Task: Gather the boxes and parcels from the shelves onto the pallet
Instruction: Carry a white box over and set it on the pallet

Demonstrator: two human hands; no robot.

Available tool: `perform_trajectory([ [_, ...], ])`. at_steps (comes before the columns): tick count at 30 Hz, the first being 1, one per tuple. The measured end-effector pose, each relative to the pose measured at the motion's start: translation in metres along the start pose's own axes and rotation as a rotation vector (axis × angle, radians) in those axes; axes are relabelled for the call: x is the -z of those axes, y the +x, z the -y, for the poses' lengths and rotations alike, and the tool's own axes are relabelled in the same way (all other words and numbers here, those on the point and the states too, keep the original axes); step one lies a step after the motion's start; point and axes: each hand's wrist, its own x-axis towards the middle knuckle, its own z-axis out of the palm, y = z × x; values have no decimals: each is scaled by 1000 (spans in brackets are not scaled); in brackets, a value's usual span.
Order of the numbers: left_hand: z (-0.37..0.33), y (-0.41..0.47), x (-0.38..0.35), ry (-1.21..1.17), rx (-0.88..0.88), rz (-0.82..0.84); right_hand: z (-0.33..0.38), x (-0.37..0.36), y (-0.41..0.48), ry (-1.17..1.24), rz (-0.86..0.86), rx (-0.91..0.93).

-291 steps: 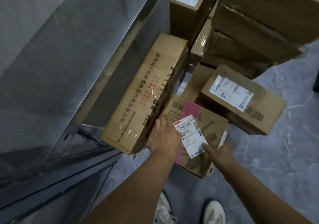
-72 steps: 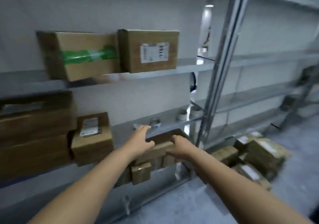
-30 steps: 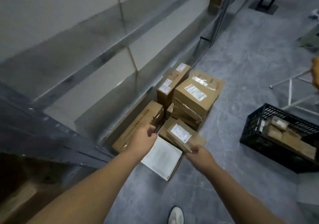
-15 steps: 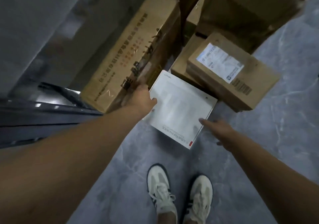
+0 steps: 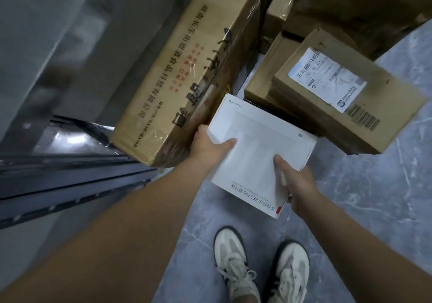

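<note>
A flat white box (image 5: 257,148) with printed text along its near edge is held over the grey floor in front of the pile. My left hand (image 5: 208,147) grips its left edge, thumb on top. My right hand (image 5: 295,181) grips its right near edge, thumb on top. A long brown carton (image 5: 187,69) with printed characters lies left of it. A brown box with a white shipping label (image 5: 343,97) lies to the right on other cartons.
More brown cartons (image 5: 339,5) are stacked at the top right. A metal shelf frame (image 5: 58,162) runs along the left. My two shoes (image 5: 257,265) stand on the grey marbled floor (image 5: 374,197) below the box.
My hands have closed on the white box; half a second ago the right hand was beside it with fingers straight. The box sits higher and nearer to me.
</note>
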Motion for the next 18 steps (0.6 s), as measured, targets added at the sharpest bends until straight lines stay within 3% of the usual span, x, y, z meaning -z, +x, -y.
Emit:
perform_trajectory([
  [4, -10, -40, 29, -30, 5, 26, 16, 8, -38, 0, 18, 54],
  [11, -50, -148, 104, -204, 99, 139, 100, 49, -132, -234, 49, 132],
  [18, -117, -263, 139, -422, 7, -1, 190, 86, -235, -337, 106, 388],
])
